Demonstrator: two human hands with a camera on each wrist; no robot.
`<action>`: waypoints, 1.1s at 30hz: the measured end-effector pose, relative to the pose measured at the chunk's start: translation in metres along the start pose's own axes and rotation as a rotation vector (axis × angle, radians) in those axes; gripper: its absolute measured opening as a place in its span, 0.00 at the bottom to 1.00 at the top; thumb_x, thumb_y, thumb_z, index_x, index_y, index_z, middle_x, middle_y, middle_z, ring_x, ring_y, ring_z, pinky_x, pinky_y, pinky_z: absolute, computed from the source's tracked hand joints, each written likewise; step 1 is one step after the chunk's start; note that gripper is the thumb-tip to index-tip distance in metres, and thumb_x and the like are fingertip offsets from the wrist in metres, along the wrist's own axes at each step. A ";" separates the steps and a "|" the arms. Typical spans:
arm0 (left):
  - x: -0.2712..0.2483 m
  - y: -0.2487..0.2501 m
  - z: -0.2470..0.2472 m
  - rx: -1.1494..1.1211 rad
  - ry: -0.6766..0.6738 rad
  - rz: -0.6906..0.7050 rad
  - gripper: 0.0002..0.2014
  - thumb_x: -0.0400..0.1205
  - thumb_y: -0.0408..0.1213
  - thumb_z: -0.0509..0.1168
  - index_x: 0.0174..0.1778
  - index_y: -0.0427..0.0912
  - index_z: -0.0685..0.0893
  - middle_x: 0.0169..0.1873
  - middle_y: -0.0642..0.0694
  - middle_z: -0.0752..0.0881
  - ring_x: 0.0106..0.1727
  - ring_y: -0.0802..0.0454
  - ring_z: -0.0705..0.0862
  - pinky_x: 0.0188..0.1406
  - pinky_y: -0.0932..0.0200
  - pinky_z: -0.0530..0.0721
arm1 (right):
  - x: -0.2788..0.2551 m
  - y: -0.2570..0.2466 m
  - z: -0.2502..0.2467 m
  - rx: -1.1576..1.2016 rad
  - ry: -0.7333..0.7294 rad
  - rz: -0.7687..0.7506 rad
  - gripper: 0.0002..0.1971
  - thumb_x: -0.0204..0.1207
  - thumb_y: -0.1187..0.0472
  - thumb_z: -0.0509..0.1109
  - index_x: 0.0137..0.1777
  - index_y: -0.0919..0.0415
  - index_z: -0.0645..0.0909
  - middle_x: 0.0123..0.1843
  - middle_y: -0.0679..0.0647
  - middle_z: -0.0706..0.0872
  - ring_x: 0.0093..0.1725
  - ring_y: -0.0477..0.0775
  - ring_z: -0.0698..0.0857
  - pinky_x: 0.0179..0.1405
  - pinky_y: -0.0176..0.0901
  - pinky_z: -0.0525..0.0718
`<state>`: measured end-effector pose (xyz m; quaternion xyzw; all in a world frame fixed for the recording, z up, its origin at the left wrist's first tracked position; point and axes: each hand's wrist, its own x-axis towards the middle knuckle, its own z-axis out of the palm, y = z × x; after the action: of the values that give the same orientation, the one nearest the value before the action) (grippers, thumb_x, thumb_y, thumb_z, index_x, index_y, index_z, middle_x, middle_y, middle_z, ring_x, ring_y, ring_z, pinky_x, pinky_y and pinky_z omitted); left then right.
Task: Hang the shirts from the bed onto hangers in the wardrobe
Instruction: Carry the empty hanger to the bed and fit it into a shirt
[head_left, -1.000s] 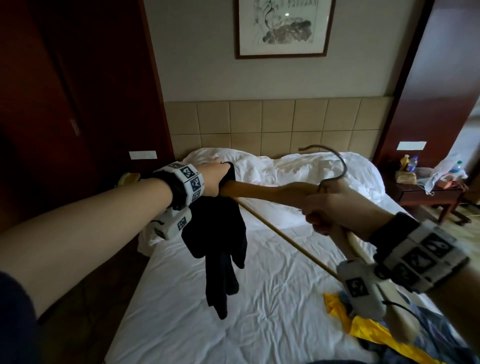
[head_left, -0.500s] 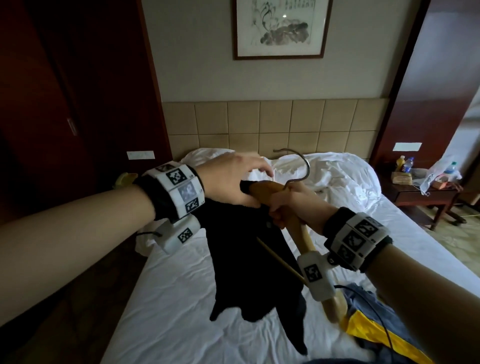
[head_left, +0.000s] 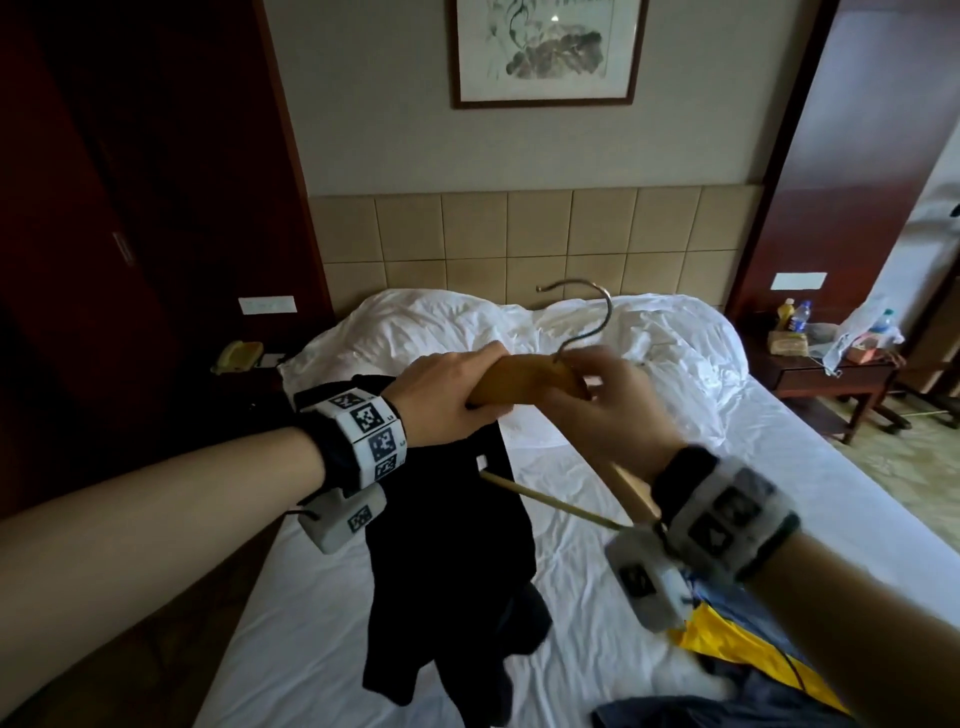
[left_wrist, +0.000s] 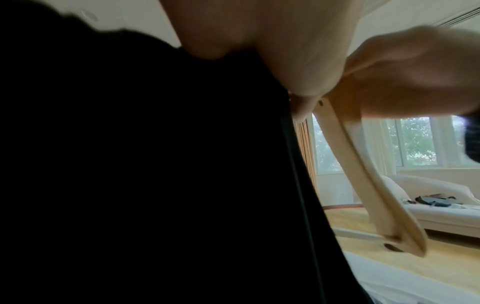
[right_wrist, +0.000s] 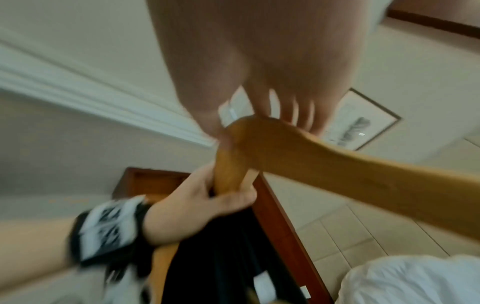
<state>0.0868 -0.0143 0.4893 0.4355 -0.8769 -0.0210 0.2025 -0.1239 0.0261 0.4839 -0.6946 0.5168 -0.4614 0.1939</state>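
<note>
A wooden hanger (head_left: 519, 387) with a metal hook (head_left: 587, 312) is held up over the bed. A black shirt (head_left: 447, 545) hangs from its left arm. My left hand (head_left: 457, 400) grips that arm at the shirt's top; the right wrist view shows the left hand (right_wrist: 202, 201) with its fingers wrapped round the hanger (right_wrist: 337, 160). My right hand (head_left: 608, 410) lies over the hanger's neck and right arm, blurred, with its fingers (right_wrist: 272, 107) stretched out along the top. The left wrist view is mostly filled by the black shirt (left_wrist: 130, 164), with the hanger (left_wrist: 363, 174) beside it.
The white bed (head_left: 311, 623) stretches below. Yellow and blue-grey clothes (head_left: 727, 639) lie at its near right corner. A nightstand (head_left: 831, 374) with bottles stands on the right. Dark wooden panels (head_left: 130, 208) are on the left, with a telephone (head_left: 236, 356) low beside the bed.
My left hand went from lying open over the shirt's top to gripping the hanger's left arm. My right hand loosened its grip and its fingers straightened. The hanger rose and turned more level.
</note>
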 end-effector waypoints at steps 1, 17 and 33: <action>0.001 -0.002 -0.002 0.008 0.027 -0.024 0.15 0.81 0.53 0.68 0.58 0.54 0.73 0.39 0.56 0.84 0.39 0.50 0.85 0.42 0.46 0.85 | -0.016 0.002 -0.001 0.003 0.210 -0.145 0.07 0.73 0.60 0.77 0.49 0.60 0.86 0.48 0.49 0.84 0.46 0.47 0.83 0.46 0.38 0.79; 0.010 -0.008 -0.073 -0.182 0.215 -0.093 0.20 0.77 0.52 0.75 0.58 0.49 0.77 0.36 0.53 0.82 0.36 0.59 0.82 0.39 0.62 0.80 | -0.018 0.067 0.100 -0.175 -0.363 -0.242 0.24 0.74 0.59 0.70 0.71 0.53 0.78 0.59 0.51 0.88 0.57 0.56 0.84 0.62 0.52 0.81; -0.063 -0.095 -0.075 -0.252 0.066 -0.358 0.26 0.70 0.31 0.78 0.56 0.60 0.77 0.40 0.49 0.86 0.41 0.53 0.85 0.48 0.50 0.85 | -0.013 0.129 -0.005 -0.250 -0.210 -0.484 0.13 0.78 0.49 0.64 0.62 0.43 0.78 0.52 0.44 0.90 0.48 0.50 0.87 0.49 0.37 0.75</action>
<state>0.2206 -0.0138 0.5165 0.5559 -0.7689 -0.1520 0.2768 -0.1977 -0.0119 0.3844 -0.8603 0.3659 -0.3524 0.0433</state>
